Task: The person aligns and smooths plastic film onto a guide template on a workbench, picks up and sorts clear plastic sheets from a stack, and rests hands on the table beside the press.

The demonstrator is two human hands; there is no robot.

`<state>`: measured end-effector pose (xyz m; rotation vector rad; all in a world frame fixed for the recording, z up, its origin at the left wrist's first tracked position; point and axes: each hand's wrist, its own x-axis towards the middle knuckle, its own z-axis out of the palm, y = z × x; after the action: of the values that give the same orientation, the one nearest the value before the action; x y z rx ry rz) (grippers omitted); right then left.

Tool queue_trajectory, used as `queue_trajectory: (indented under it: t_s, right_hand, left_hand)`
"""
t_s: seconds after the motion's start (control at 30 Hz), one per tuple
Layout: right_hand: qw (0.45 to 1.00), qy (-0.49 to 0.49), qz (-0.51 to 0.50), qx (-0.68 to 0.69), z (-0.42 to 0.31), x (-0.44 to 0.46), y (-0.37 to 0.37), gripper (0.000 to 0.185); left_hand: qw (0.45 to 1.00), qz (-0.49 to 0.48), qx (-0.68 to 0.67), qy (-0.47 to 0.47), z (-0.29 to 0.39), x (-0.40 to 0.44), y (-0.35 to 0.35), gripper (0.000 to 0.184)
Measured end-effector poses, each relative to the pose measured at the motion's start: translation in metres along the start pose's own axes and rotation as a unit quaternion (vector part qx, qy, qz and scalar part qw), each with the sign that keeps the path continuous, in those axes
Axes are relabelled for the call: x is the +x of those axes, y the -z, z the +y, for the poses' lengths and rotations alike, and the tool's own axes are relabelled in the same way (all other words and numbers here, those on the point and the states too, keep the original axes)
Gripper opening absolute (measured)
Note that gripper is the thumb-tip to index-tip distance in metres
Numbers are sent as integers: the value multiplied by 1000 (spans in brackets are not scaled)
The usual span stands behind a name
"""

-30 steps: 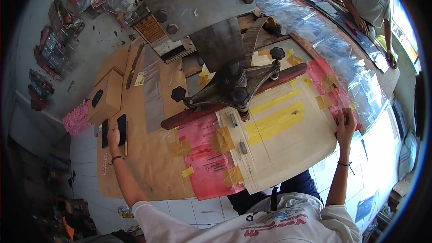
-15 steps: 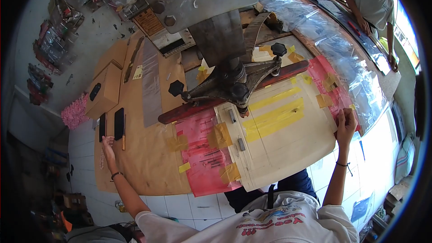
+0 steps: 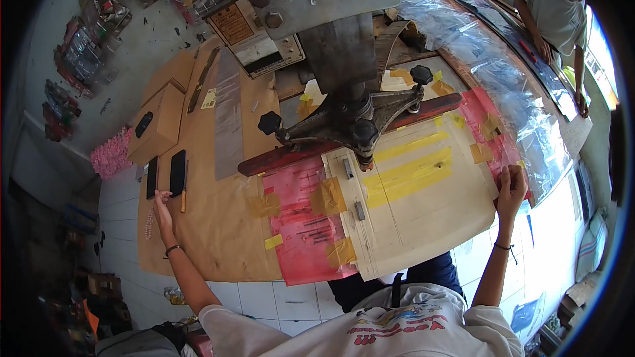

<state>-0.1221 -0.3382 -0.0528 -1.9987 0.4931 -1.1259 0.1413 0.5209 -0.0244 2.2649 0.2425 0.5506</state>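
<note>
My left hand [image 3: 163,208] is at the left of the brown-covered table [image 3: 218,231], fingers partly bent and apart, holding nothing I can see. It is by the lower ends of two black phone-like slabs [image 3: 178,172]. A knife-like tool with a wooden handle [image 3: 183,200] lies beside them. My right hand [image 3: 512,193] is closed at the right edge of the red sheet [image 3: 504,152]; whatever its fingers hold is hidden. Between my hands lies a cream board [image 3: 423,211] with yellow tape strips, under the press's dark red bar [image 3: 281,160].
The press head [image 3: 350,119] with black knobs stands over the board. A cardboard box [image 3: 159,122] sits at left. Clear plastic sheets [image 3: 489,66] cover the right side. Another person [image 3: 552,10] stands at the far right, hands on a dark panel [image 3: 522,43].
My left hand has moved slightly up toward the black slabs, its fingers bending more. My right hand stays at the red sheet's edge. The whole view has shifted slightly.
</note>
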Motion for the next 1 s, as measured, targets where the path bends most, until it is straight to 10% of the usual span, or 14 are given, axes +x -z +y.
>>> queue_trajectory:
  t_s: [1.0]
  right_hand:
    - [1000,-15,-7,-5,6,-1,0,19]
  left_hand:
    - [998,14,60,24,-2,19,-24,70]
